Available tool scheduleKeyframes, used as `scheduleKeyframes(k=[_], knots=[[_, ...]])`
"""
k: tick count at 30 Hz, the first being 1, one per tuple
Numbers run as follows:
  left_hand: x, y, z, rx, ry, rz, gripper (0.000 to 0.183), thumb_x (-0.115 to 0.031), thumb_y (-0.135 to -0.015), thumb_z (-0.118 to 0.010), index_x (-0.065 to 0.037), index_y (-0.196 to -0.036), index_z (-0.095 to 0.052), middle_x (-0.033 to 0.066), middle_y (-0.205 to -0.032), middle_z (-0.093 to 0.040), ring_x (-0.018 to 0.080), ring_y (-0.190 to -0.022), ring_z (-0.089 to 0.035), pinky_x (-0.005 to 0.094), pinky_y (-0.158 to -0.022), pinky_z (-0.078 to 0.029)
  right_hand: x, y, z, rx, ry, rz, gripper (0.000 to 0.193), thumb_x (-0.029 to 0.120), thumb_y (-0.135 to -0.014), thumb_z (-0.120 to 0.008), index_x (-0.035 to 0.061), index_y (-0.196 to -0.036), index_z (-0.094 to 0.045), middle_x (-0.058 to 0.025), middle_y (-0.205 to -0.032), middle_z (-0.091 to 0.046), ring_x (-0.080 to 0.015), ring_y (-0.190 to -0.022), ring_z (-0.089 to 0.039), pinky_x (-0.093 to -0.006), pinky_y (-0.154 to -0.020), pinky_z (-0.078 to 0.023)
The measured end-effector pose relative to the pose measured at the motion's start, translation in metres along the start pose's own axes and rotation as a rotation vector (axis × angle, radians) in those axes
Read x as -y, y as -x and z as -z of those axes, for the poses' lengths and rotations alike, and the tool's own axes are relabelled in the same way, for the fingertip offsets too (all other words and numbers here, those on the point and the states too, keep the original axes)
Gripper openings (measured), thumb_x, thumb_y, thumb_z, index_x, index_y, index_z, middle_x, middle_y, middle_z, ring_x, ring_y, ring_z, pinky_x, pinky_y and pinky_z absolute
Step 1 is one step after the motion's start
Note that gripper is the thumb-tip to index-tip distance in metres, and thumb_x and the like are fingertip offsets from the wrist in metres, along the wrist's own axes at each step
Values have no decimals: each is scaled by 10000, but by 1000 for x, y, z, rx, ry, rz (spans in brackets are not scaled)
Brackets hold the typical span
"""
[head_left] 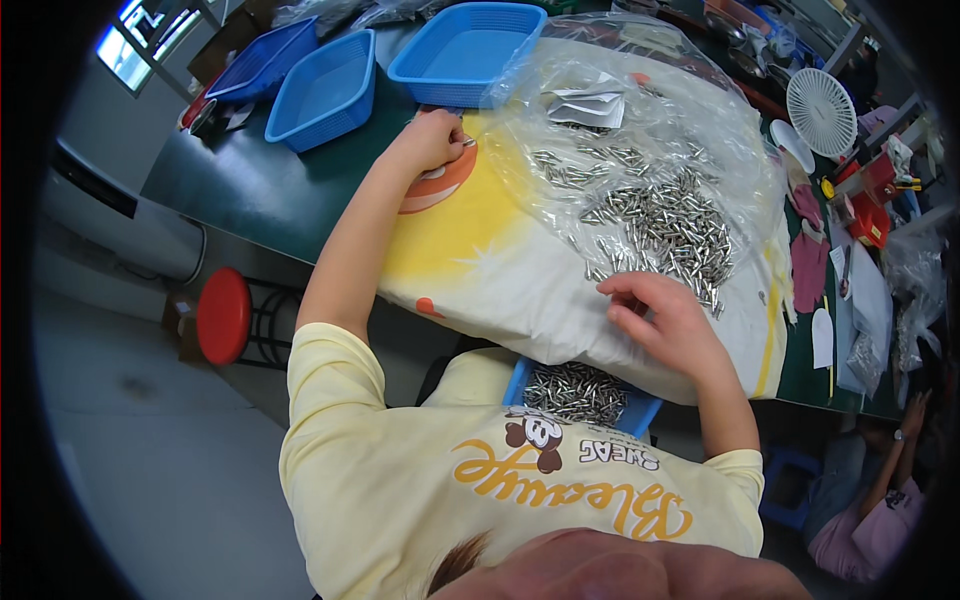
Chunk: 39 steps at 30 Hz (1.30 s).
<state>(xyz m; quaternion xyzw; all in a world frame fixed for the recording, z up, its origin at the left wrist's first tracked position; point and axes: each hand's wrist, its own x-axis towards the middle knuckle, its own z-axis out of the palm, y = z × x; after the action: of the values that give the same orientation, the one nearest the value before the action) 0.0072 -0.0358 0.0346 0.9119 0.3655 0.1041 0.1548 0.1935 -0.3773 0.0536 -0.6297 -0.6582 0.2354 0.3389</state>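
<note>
My left hand [430, 143] reaches far out over the yellow part of the cloth [445, 250]. Its fingers are pinched on a small silvery metal part, just short of the blue baskets. Close to the near edge of a heap of small metal pins [680, 230] is my right hand [660, 318], its thumb and forefinger apart and nothing visible between them. The heap lies partly on a clear plastic sheet [510, 150], with loose pins scattered toward its far side. Below the table edge, a blue basin [640, 413] full of similar pins sits by my lap.
Two light blue baskets [325, 90] [465, 50] and a darker blue one [265, 62] stand on the green tabletop [235, 185]. Folded white paper [588, 104] rests on the plastic. At right are a white fan [821, 112] and pink gloves [808, 265]. A red stool [223, 315] stands left.
</note>
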Motion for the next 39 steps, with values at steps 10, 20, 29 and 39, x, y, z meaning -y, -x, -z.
scheduleKeyframes(k=[10,20,29,39], knots=[[-84,42,10,-116,265,-220,135,-58,-773,-682,-12,-880,-612,104,-823,-615,210,-736,-618,302,-660,-500,-5,-20,14,-255,-89,11,233,108,-837,-675,69,-1067,-666,-72,-916,-645,-181,-795,-642,-290,-713,-528],[-164,71,-48,-48,900,-320,144,-28,-811,-681,-27,-952,-652,41,-836,-646,126,-761,-627,276,-679,-513,-22,-43,11,-332,-466,-147,185,57,-863,-674,19,-1042,-647,-29,-961,-651,-100,-819,-628,-239,-735,-518],[-161,70,-72,187,1677,-163,144,-58,-879,-679,-24,-1015,-645,34,-913,-653,108,-772,-602,244,-710,-501,-33,-45,5,-355,-1136,-137,139,19,-870,-671,-11,-995,-620,-83,-952,-666,-143,-857,-659,-268,-773,-568],[-162,73,-80,28,1522,-286,150,11,-877,-659,-16,-1012,-599,58,-957,-630,133,-823,-637,256,-747,-544,-34,-47,-5,-420,-1000,-79,178,-4,-847,-683,27,-1003,-603,-70,-990,-669,-141,-953,-630,-286,-871,-512]])
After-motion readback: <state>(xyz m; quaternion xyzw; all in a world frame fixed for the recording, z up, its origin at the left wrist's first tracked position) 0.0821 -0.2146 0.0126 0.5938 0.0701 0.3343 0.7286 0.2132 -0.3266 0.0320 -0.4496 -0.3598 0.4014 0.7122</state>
